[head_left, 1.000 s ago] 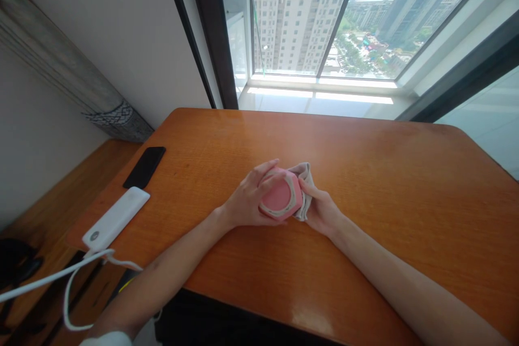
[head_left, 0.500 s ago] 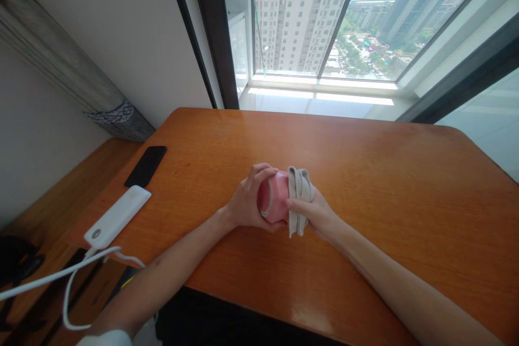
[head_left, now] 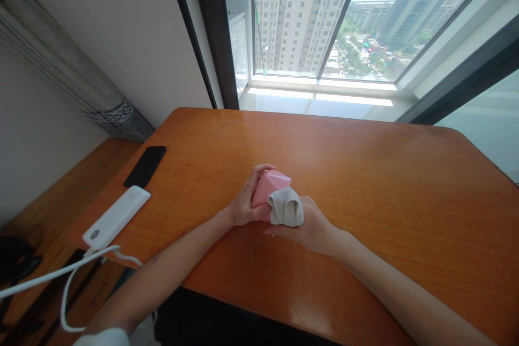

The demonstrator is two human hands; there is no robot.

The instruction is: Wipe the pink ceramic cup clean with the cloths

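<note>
Now the grey cloth (head_left: 286, 207), earlier upright beside it, lies across the pink faceted object (head_left: 271, 185), clenched by the left hand's fingers (head_left: 258, 184) and grasped against the right hand's fingers (head_left: 311, 211).

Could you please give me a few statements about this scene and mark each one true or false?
1. The left hand grips a pink six-sided container. True.
2. The right hand holds a black smartphone. False: the smartphone lies on the orange wooden table, and the right hand holds a beige cloth against the container.
3. A white cable runs from the white power bank. True.
4. The power bank stands upright against the window. False: it lies flat on the table.
</note>
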